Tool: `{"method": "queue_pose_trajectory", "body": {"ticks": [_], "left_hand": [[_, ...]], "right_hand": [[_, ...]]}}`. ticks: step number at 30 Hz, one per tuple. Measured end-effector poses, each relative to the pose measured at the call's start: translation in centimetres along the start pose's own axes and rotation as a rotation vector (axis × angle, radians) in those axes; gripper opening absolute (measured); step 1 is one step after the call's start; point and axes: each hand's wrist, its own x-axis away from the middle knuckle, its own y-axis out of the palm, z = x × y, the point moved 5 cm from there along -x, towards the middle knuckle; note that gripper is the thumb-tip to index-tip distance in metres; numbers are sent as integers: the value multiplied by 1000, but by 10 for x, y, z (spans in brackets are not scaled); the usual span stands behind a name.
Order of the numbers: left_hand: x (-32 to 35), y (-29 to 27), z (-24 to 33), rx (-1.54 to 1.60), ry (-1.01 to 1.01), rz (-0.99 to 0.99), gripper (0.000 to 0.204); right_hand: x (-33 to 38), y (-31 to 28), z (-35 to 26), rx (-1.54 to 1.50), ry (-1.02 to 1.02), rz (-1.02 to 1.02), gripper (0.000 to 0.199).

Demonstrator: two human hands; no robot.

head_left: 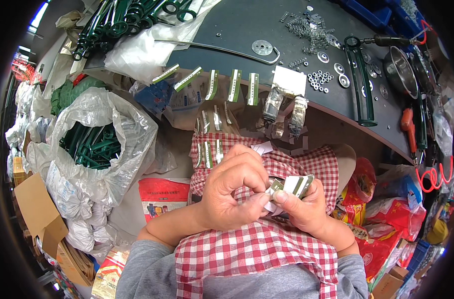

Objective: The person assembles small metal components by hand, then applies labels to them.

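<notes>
A checked apron (257, 249) lies near. Left hand (239, 187) pinches a label (275, 186), right hand (306, 205) grips more labels (301, 185); uneven pulling could tear one

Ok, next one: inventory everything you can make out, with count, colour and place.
Labels: five, green and white, table's near edge; more on the lap and in hand
Table: one, dark grey, top
Springs: many, silver, table, upper right
Nuts: many, silver, below the springs
Discs: several, silver, near the nuts
Hooked rod: one, silver, along the table
Bowl: one, silver, table's right end
Green parts: many, dark green, upper left and in the bag
Open bag: one, translucent white, left
Packages: several, mostly red, lower right
Apron: one, red-and-white check, worn
Left hand: one, bare, centre, pinching at the labels
Right hand: one, bare, beside it, holding labels
</notes>
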Motion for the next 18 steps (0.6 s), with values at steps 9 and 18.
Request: {"method": "queue_pose_trajectory", "body": {"ticks": [9, 18], "left_hand": [[1, -2, 27, -717, 202, 129, 21], [7, -13, 23, -763, 239, 158, 24]], "right_hand": [[0, -4, -1, 142, -230, 108, 11], [-7, -12, -6, 157, -162, 117, 24]]}}
